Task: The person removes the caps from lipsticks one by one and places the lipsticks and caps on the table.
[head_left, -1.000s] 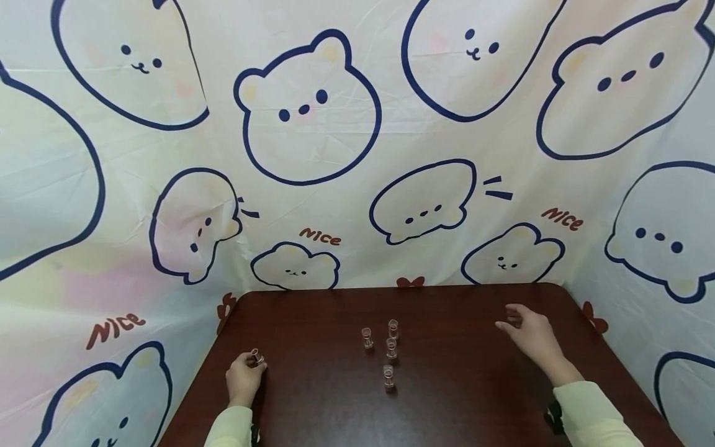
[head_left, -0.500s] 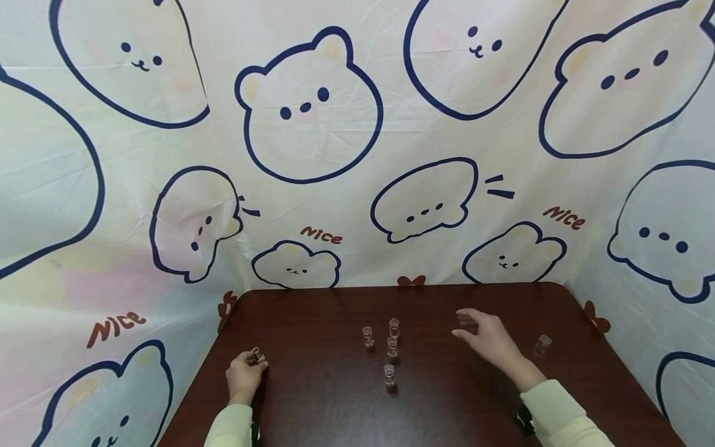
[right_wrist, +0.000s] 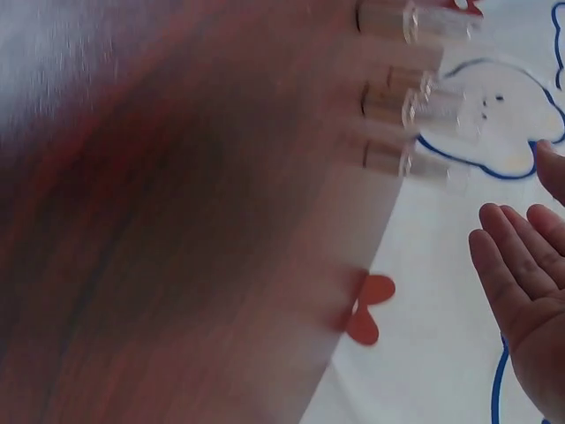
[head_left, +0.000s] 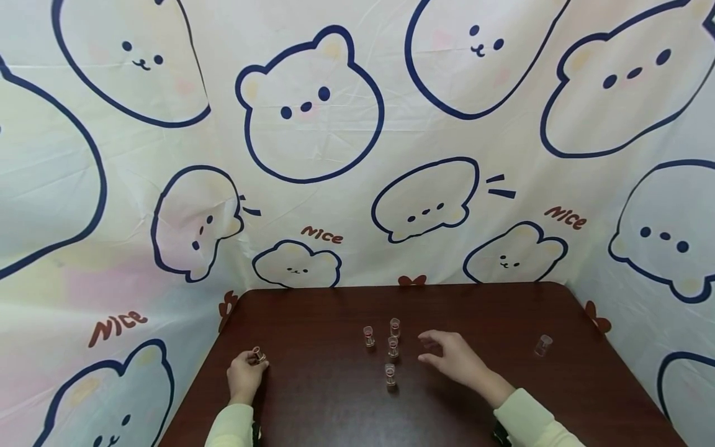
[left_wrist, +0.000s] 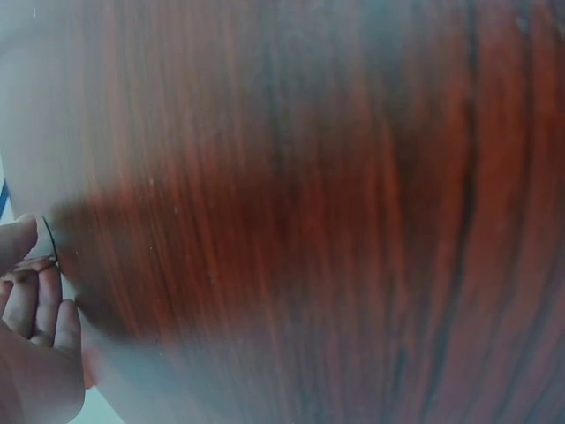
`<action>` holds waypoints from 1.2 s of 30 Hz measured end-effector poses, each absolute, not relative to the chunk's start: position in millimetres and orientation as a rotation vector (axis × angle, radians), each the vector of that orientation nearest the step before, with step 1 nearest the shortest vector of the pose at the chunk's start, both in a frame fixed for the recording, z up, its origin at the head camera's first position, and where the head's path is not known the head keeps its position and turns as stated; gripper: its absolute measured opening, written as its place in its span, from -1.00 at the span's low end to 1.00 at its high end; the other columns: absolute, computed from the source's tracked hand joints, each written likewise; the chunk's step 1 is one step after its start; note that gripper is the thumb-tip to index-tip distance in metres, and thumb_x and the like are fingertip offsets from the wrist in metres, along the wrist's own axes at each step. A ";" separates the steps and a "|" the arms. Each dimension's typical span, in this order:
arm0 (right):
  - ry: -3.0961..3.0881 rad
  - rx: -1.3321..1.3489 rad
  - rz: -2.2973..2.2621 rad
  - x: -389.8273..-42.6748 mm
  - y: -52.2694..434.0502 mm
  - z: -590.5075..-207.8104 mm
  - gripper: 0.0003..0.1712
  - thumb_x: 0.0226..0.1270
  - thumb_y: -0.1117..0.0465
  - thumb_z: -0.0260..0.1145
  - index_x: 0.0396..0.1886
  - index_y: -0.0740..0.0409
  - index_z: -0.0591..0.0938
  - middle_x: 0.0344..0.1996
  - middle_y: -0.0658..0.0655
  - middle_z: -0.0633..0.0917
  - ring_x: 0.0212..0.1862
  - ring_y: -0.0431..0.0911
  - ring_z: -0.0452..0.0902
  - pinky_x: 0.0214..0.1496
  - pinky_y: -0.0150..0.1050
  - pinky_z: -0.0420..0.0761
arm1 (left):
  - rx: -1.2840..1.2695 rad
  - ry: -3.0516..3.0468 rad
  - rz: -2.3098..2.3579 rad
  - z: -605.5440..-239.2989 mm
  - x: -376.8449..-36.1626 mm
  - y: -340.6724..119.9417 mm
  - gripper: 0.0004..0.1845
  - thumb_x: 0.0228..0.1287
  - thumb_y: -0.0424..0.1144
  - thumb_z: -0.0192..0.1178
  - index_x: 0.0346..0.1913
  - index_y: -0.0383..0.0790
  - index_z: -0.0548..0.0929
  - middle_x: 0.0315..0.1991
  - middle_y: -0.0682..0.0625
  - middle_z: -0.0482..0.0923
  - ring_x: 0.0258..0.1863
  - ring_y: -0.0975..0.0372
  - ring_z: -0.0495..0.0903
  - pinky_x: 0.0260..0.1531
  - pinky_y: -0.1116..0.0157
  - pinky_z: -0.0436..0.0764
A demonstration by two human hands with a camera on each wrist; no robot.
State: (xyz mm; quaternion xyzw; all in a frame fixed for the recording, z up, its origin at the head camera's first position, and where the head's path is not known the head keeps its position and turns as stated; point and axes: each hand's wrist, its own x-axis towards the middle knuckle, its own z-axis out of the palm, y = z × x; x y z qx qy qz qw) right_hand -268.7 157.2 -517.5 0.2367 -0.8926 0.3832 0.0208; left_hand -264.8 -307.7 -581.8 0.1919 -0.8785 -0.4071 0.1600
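My left hand (head_left: pixel 247 376) pinches a small clear cup (head_left: pixel 259 354) near the left side of the table. In the left wrist view, thumb and fingers close around its rim at the left edge. My right hand (head_left: pixel 454 359) is just right of the middle cups, fingers relaxed with a gap to the thumb, holding nothing. Several small clear cups stand there: one at the back (head_left: pixel 395 326), one at the left (head_left: pixel 368 336), one in the centre (head_left: pixel 393 347) and a front cup (head_left: pixel 390 374). The right wrist view shows these cups (right_wrist: pixel 410 106) beyond my open palm (right_wrist: pixel 538 327).
Another clear cup (head_left: pixel 543 345) stands apart near the table's right side. The dark wooden table (head_left: pixel 324 397) ends at a cloth backdrop (head_left: pixel 357 261) with cartoon bears, which also hangs along both sides.
My right hand has moved left from the lone cup at the right, leaving it standing uncovered, to beside the middle cups. My left hand stays in place with its cup.
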 end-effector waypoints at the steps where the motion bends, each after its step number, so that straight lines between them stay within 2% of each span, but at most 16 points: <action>1: -2.773 0.762 1.197 -268.1 154.5 -519.2 -0.60 0.21 0.18 0.44 0.05 0.12 0.62 -0.10 0.06 0.70 -0.07 -0.09 0.63 -0.08 -0.12 0.61 | 0.547 -2.510 -1.162 -581.5 -264.6 -307.6 -0.71 0.14 -0.47 0.32 -0.09 -0.54 0.58 -0.18 -0.41 0.61 -0.16 -0.23 0.55 -0.20 -0.12 0.51; 6: -2.808 0.865 1.262 -266.8 141.6 -527.9 -0.59 0.25 0.16 0.41 0.06 0.20 0.61 -0.07 0.16 0.69 -0.07 -0.05 0.62 -0.08 -0.13 0.61 | 0.538 -2.516 -1.168 -580.3 -263.6 -307.7 -0.72 0.15 -0.47 0.31 -0.08 -0.54 0.58 -0.18 -0.41 0.61 -0.16 -0.22 0.55 -0.21 -0.11 0.53; 15: -2.827 0.936 1.412 -266.2 122.6 -543.3 -0.55 0.24 0.19 0.42 0.08 0.30 0.59 -0.08 0.20 0.68 -0.08 -0.02 0.63 -0.11 -0.21 0.61 | 0.538 -2.521 -1.155 -581.0 -264.3 -308.4 -0.72 0.15 -0.47 0.31 -0.09 -0.53 0.59 -0.20 -0.40 0.61 -0.17 -0.21 0.55 -0.22 -0.11 0.53; 25: -2.865 0.955 1.447 -265.7 107.0 -554.0 -0.55 0.18 0.15 0.47 0.04 0.18 0.61 -0.17 -0.05 0.69 -0.17 -0.24 0.62 -0.18 -0.31 0.61 | 0.533 -2.512 -1.143 -585.1 -265.7 -308.9 -0.72 0.14 -0.47 0.33 -0.09 -0.53 0.59 -0.21 -0.38 0.61 -0.18 -0.20 0.56 -0.24 -0.08 0.54; 36: -2.852 0.944 1.394 -264.5 97.5 -555.9 -0.66 0.15 0.26 0.48 -0.07 0.18 0.64 -0.33 -0.13 0.68 -0.29 -0.31 0.60 -0.28 -0.34 0.60 | 0.536 -2.511 -1.145 -584.1 -265.0 -309.6 -0.72 0.13 -0.47 0.33 -0.10 -0.53 0.59 -0.21 -0.39 0.61 -0.19 -0.21 0.56 -0.24 -0.09 0.54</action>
